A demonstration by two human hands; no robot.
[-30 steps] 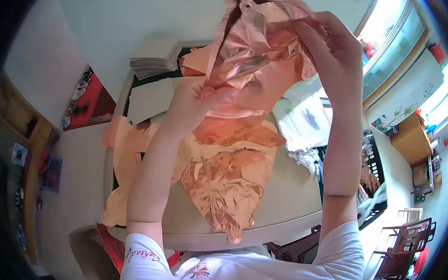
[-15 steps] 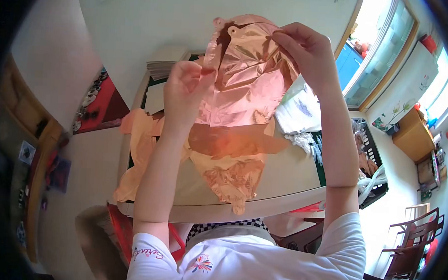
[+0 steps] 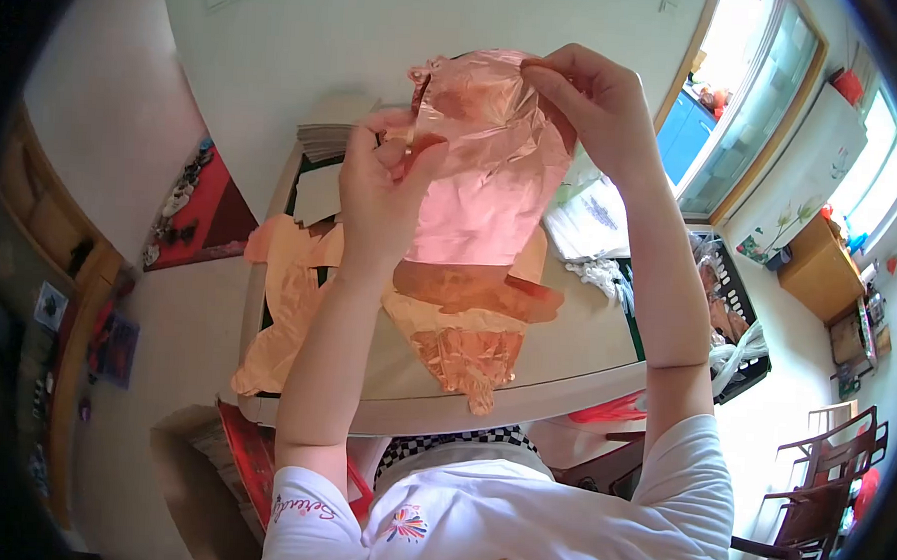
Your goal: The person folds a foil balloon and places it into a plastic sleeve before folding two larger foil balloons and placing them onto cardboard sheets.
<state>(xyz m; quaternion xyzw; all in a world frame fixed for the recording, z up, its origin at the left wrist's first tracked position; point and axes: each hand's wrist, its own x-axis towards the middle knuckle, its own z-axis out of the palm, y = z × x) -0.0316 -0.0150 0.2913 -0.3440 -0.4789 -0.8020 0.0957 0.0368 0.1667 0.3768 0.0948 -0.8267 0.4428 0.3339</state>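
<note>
Head view of a person seated at a table (image 3: 586, 336), both arms raised in front of the camera. The left hand (image 3: 384, 192) and the right hand (image 3: 591, 101) hold a crinkled rose-gold foil sheet (image 3: 483, 166) up in the air above the table, well clear of its surface. The left hand's fingers are curled closed, pinching the sheet's left edge between thumb and fingertips; the right hand's fingers are likewise closed, gripping the sheet's upper right edge, with the thumb on the near face. The sheet hangs between the two hands, its lower part drooping toward the table. Below it, more foil pieces (image 3: 466, 326) of the same colour lie spread on the table, some draped over its left and near edges. A stack of pale cards (image 3: 325, 134) sits at the far left of the table, and white plastic bags (image 3: 591, 226) lie at the right, just beside a dark crate (image 3: 737, 313).
</note>
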